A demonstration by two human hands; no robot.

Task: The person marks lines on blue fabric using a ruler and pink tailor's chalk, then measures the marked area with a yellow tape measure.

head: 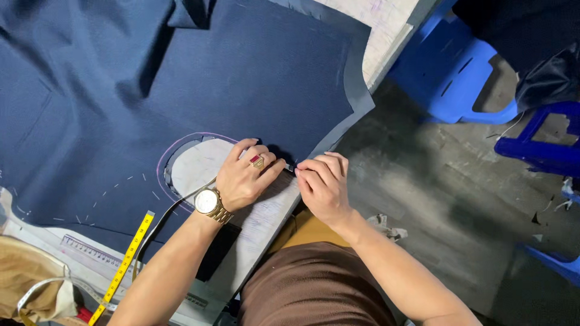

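A dark navy fabric panel (241, 78) lies spread over a white worktable (266, 223), with a curved cut-out near its front edge. My left hand (244, 175), wearing a gold watch and a red-stone ring, presses down on the fabric's edge beside the cut-out. My right hand (323, 181) pinches the same fabric edge at the table's corner, fingertips almost touching the left hand's. A small dark object sits between the fingertips; what it is cannot be told.
A yellow tape measure (124, 265) and a clear ruler (90, 250) lie at the table's near left, next to brown fabric (24, 271). Blue plastic stools (453, 72) stand on the grey concrete floor to the right, with scraps scattered about.
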